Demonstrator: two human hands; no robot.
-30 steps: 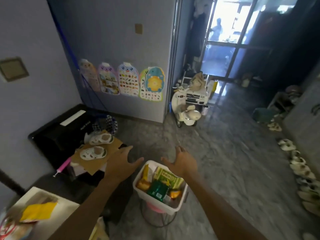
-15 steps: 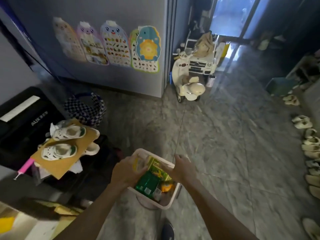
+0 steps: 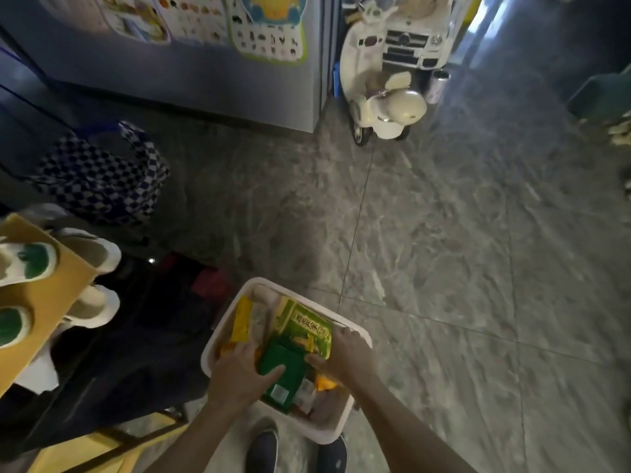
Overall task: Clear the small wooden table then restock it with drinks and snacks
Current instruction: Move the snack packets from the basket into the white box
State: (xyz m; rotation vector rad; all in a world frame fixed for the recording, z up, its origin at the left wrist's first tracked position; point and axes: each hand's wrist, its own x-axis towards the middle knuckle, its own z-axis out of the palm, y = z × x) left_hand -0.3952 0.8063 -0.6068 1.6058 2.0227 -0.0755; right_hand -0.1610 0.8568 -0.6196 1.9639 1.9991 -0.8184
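- Reaching into a white plastic bin (image 3: 328, 435), smooth-walled and rounded at the corners, both of the person's hands are down among the snack packets packed inside it.
- The left hand (image 3: 239, 373) grips a flat, glossy dark green packet (image 3: 285, 378). Its thumb lies across the top and its fingers are tucked down along the packet's left edge.
- The right hand (image 3: 346, 353) holds a crinkly light green packet (image 3: 307, 327) printed with characters. Its fingers curl over the right edge, and its thumb touches the dark green packet.
- A slim yellow packet (image 3: 241, 319) stands on edge near the bin's left wall.
- Around the bin spreads a polished grey floor (image 3: 444, 268) of marble-veined tiles with thin joint lines.
- To the left, a flat brown cardboard sheet (image 3: 44, 295) carries small white-and-green sandals (image 3: 30, 262), and a soft blue-and-white checked bag (image 3: 99, 175) slumps beyond it.
- A cream toy scooter (image 3: 386, 107), all rounded curves, stands by the wall corner.
- A second ago both hands hovered spread wide above the bin, touching nothing. Half a second ago they had just reached the packets. The view has also dipped since, and the bright doorway is gone from sight.
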